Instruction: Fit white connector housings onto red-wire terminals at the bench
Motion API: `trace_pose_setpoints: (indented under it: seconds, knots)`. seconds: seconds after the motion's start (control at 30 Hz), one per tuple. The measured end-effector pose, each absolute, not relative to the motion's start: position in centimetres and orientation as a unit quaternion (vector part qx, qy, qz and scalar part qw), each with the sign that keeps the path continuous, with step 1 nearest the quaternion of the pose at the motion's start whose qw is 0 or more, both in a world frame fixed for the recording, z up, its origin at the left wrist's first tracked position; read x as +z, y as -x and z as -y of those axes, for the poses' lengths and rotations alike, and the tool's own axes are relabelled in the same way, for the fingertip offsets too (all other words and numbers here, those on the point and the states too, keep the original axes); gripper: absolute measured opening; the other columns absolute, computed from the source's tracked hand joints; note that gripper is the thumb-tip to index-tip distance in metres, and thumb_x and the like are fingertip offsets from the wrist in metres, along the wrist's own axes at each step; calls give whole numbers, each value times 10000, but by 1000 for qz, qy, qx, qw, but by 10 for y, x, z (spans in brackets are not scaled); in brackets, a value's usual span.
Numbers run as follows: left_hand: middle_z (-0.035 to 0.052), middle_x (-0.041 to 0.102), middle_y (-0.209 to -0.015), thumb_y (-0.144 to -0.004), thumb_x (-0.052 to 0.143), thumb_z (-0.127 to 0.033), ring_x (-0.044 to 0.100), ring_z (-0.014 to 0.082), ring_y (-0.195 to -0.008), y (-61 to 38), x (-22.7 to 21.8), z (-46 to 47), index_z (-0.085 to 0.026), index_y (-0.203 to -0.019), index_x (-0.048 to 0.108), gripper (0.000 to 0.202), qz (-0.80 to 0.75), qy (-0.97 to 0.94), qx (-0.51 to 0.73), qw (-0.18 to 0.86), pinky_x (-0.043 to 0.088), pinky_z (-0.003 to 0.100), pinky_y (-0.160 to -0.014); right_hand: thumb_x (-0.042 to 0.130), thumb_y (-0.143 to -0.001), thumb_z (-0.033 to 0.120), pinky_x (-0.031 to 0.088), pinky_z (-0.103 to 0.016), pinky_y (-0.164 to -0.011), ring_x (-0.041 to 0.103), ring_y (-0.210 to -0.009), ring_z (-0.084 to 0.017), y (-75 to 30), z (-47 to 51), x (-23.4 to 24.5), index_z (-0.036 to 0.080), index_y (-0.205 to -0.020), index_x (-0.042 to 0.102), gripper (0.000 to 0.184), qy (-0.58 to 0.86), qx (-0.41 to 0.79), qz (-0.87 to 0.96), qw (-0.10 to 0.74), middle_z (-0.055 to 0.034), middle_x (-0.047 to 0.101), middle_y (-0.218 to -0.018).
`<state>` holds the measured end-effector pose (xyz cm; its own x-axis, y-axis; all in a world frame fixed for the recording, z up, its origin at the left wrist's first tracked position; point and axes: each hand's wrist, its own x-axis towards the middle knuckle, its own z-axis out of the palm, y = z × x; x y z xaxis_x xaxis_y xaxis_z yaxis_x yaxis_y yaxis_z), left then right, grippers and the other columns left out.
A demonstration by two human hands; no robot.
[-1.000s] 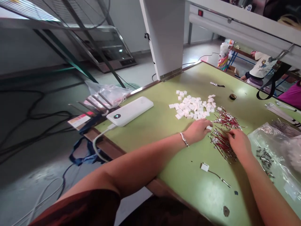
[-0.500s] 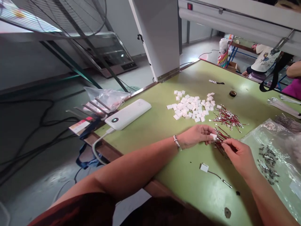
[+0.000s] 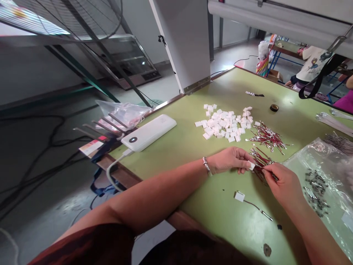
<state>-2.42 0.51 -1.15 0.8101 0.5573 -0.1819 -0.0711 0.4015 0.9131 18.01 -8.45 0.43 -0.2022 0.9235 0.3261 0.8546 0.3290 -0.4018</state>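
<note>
Between the thumb and fingers of my left hand (image 3: pixel 230 161) is a small white plastic connector housing (image 3: pixel 252 166). Just to its right, my right hand (image 3: pixel 282 180) pinches what looks like a thin wire, mostly hidden by the fingers, close to the housing. Under and behind both hands lies a bunch of short red wires with metal terminals (image 3: pixel 260 156). A second heap of red wires (image 3: pixel 268 138) sits farther back, beside a pile of white housings (image 3: pixel 223 123). Nearer me, one housing with a grey lead and metal tip (image 3: pixel 239 196) rests on the table.
A white power bank (image 3: pixel 150 132) with a cable lies at the table's left edge. At right, a clear plastic bag (image 3: pixel 298 158) lies by small metal parts (image 3: pixel 316 191). A black tape roll (image 3: pixel 274 107) is farther back. Another person (image 3: pixel 314 64) is in the background.
My right hand has shifted slightly right and down, and its fingers have closed more. The housing in my left hand has tilted and moved down a little. The view has shifted slightly.
</note>
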Motion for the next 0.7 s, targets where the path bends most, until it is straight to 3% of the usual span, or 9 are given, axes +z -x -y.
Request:
trace_pose_setpoints:
  seconds: [0.13, 0.37, 0.7]
  knots:
    - [-20, 646, -626, -629, 841, -396, 566, 65, -533, 22, -14, -3, -122, -866, 659, 405, -248, -502, 201, 804, 425, 205, -521, 450, -921, 230, 417, -272, -620, 567, -649, -155, -176, 88, 2, 210, -786, 641, 234, 547, 16, 801, 242, -35, 645, -711]
    - [-17, 649, -663, -713, 800, -329, 553, 56, -564, 22, -16, -4, -131, -900, 679, 298, -233, -460, 213, 830, 427, 207, -569, 492, -919, 239, 471, -272, -668, 631, -711, -157, -177, 89, 2, 226, -925, 652, 161, 551, 100, 772, 302, -34, 704, -822]
    - [-11, 657, -681, -697, 811, -324, 553, 51, -552, 25, -13, -6, -125, -892, 680, 308, -223, -483, 187, 826, 415, 191, -528, 503, -899, 264, 452, -260, -610, 617, -636, -147, -178, 90, 4, 232, -860, 669, 173, 568, 139, 762, 277, -14, 703, -753]
